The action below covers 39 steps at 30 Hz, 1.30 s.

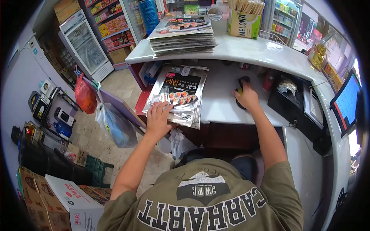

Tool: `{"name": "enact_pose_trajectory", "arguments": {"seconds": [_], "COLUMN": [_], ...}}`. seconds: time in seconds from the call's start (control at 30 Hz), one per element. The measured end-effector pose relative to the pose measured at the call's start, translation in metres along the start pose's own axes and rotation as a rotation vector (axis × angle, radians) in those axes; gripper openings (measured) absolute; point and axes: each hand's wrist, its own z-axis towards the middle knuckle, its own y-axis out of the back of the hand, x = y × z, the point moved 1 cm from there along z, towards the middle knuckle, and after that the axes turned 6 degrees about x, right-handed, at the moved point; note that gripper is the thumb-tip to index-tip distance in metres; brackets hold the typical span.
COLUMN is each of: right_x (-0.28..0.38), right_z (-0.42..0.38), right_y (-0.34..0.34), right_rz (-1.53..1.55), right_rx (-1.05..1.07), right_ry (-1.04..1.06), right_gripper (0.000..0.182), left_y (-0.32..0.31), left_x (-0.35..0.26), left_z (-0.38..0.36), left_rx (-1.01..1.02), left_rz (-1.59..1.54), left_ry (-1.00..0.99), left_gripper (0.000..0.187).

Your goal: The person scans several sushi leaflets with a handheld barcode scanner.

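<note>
A stack of shiny seaweed packs point(178, 86), printed with kimbap rolls, lies on the lower shelf of the counter. My left hand point(158, 115) rests on its near left corner, fingers spread over the top pack. To the right, my right hand point(248, 98) is closed around a small black handheld tool with a yellow part point(243, 81) on the white shelf surface. My palm and fingers cover much of it, so its exact kind is hidden. On the raised counter above sits a second, taller stack of the same packs point(183, 36).
Beside the tall stack stands a Melona box of wooden chopsticks point(244, 23). A black cash drawer point(295, 104) and a monitor point(345, 102) are at right. Plastic bags point(113, 121) hang at left, above cardboard boxes point(73, 200). Fridges point(84, 42) line the back.
</note>
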Motion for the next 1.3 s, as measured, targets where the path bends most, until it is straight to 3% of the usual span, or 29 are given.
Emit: {"name": "enact_pose_trajectory", "arguments": {"seconds": [0.07,0.2,0.27,0.4,0.5,0.63,0.67,0.73,0.77,0.83,0.93,1.07,1.2,1.3], "right_x": [0.013,0.000,-0.011,-0.023,-0.043,-0.067,-0.071,-0.076,-0.077,-0.077,-0.070,-0.025,-0.002,0.024], "right_z": [-0.014,-0.038,-0.049,-0.063,-0.070,-0.069,-0.069,-0.070,-0.072,-0.077,-0.085,-0.098,-0.075,-0.066], "right_y": [0.013,0.015,0.005,0.003,0.008,0.020,0.024,0.039,0.055,0.084,0.115,0.098,0.034,-0.004], "right_rz": [0.036,-0.172,-0.159,0.007,0.036,0.020,0.044,0.060,0.191,0.446,0.321,0.552,0.433,0.398], "right_rx": [0.041,0.003,-0.222,-0.102,-0.126,-0.148,-0.131,-0.115,-0.108,-0.141,-0.304,-0.152,-0.075,0.161], "right_ry": [-0.133,-0.113,-0.012,0.198,0.206,0.198,0.204,0.216,0.101,-0.071,-0.036,0.255,0.536,0.614], "right_gripper": [0.062,0.054,0.042,0.031,0.031,0.031,0.032,0.032,0.032,0.033,0.034,0.034,0.036,0.029], "left_y": [0.011,0.032,0.031,0.034,0.036,0.037,0.031,0.012,-0.009,-0.041,-0.070,-0.080,-0.081,-0.094], "left_x": [0.001,0.002,0.006,-0.012,-0.039,-0.091,-0.107,-0.144,-0.158,-0.171,-0.171,-0.178,-0.171,-0.165], "left_z": [0.005,0.015,0.017,0.027,0.042,0.058,0.061,0.060,0.059,0.060,0.066,0.070,0.074,0.066], "left_rx": [0.041,0.166,0.105,0.033,0.019,-0.196,-0.202,-0.204,-0.248,-0.105,-0.065,-0.042,-0.073,-0.121], "left_rz": [-0.048,-0.050,-0.008,-0.112,-0.099,-0.090,-0.099,-0.070,-0.053,-0.112,-0.056,-0.236,-0.278,-0.321], "left_ry": [0.004,-0.043,-0.091,-0.143,-0.136,-0.170,-0.165,-0.453,-0.504,-0.481,-0.448,-0.509,-0.602,-0.543], "left_gripper": [0.078,0.069,0.060,0.053,0.054,0.043,0.043,0.040,0.041,0.044,0.047,0.048,0.049,0.044]}}
